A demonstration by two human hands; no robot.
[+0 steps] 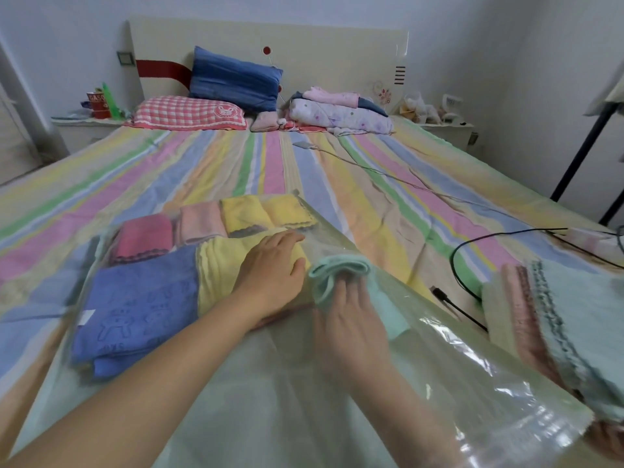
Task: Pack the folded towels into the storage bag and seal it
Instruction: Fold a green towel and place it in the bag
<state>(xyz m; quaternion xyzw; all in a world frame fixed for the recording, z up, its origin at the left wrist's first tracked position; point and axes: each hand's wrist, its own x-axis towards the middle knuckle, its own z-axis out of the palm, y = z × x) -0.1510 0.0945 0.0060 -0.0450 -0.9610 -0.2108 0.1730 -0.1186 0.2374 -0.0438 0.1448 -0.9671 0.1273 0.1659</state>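
Clear plastic storage bag lies flat on the pastel-striped bed sheet, spread around both forearms. Seen through its film, the right hand has its fingers curled into a folded mint-green towel and grips it, just right of the left hand. The left hand rests with straight fingers flat on a folded yellow towel and holds nothing. Left of that hand, a folded blue towel touches the yellow one. Beyond both hands, in a row in the bag, sit a dark pink towel, a pale pink towel and 2 small yellow cloths. Well right of the right hand, outside the bag, lies a stack of scallop-edged towels, mint on top. A black cable runs between that stack and the right hand.
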